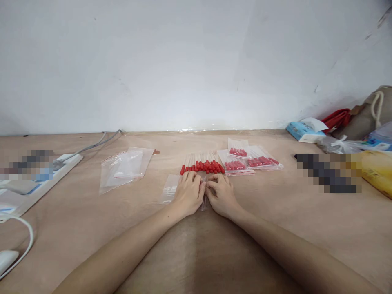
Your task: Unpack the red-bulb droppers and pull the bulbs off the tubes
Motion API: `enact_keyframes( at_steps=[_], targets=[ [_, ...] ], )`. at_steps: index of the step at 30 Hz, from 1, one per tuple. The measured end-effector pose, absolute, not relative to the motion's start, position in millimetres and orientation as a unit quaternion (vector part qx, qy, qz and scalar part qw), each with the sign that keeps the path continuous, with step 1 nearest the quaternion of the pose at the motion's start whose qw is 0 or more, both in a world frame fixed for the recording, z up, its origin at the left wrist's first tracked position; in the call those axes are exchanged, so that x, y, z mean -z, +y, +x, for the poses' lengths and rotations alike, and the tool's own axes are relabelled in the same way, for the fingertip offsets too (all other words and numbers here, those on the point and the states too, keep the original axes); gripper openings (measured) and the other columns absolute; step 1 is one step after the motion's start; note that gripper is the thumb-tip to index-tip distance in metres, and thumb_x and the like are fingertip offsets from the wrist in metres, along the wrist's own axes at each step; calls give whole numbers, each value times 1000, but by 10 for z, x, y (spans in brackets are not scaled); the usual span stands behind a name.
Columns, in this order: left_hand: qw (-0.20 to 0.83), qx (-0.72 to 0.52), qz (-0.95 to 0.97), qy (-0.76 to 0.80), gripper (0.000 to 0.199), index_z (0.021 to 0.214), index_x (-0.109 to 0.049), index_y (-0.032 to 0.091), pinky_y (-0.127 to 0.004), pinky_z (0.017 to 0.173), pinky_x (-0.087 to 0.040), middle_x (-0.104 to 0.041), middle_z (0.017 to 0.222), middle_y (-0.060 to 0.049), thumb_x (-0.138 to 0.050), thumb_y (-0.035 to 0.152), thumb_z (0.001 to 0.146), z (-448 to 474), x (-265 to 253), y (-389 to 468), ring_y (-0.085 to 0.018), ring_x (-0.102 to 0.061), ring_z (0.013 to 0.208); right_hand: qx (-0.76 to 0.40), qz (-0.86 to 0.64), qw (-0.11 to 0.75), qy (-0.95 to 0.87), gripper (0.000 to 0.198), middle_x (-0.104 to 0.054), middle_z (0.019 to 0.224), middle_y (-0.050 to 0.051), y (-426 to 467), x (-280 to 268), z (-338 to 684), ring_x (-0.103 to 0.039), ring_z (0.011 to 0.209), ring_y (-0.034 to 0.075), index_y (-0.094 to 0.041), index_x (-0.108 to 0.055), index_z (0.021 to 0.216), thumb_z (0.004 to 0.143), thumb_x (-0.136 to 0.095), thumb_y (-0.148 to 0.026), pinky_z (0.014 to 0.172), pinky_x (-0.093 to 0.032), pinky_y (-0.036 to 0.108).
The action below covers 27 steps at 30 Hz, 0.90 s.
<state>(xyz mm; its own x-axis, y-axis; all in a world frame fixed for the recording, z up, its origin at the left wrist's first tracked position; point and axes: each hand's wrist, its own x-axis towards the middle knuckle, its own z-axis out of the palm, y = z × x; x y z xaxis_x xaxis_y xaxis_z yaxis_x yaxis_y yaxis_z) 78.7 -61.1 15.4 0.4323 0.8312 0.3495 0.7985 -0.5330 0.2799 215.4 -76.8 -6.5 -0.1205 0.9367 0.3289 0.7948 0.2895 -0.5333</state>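
Observation:
My left hand rests on the table with its fingers curled, its thumb meeting the fingertips of my right hand. The right hand is closed in a pinch. Between them is a clear plastic bag, mostly hidden by the fingers. Just beyond the hands lies a row of glass droppers with red rubber bulbs, their bulbs toward me. Another clear bag sticks out left of my left hand. To the right are several filled bags of red-bulbed droppers, partly stacked.
Flat clear zip bags lie to the left. A white power strip with cables stands at the far left. On the right are a blue tissue pack, a yellow package and a blurred dark object. A wall bounds the back.

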Motion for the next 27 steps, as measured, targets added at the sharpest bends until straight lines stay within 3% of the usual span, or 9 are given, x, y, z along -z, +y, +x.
enact_keyframes(
  at_steps=[12, 18, 24, 27],
  targets=[
    [9, -196, 860, 471, 18, 81, -53, 15, -42, 80, -35, -52, 104, -10, -36, 17, 84, 775, -76, -548, -24, -41, 99, -138, -625, 299, -708, 20, -52, 84, 4, -767, 7, 2099, -44, 88, 19, -19, -56, 56, 74, -49, -22, 77, -32, 38],
    [-7, -178, 860, 478, 15, 81, -55, 15, -42, 75, -33, -56, 102, -9, -40, 13, 80, 765, -154, -579, -25, -43, 98, -136, -643, 297, -693, 20, -51, 84, 4, -764, 9, 2092, -44, 89, 19, -18, -53, 53, 73, -50, -21, 77, -31, 36],
    [-118, -161, 856, 476, 15, 79, -57, 13, -44, 78, -32, -56, 97, -12, -42, 17, 80, 678, -323, -560, -27, -46, 96, -114, -632, 310, -701, 17, -51, 83, 4, -739, 41, 2120, -43, 87, 18, -17, -53, 56, 72, -50, -19, 75, -30, 33],
    [-116, -133, 876, 449, 19, 80, -56, 13, -43, 79, -35, -57, 91, -11, -39, 20, 84, 620, -428, -564, -25, -49, 92, -91, -611, 313, -722, 14, -52, 81, 3, -745, 49, 2151, -44, 84, 17, -17, -53, 59, 73, -50, -19, 74, -30, 31]
  ],
)
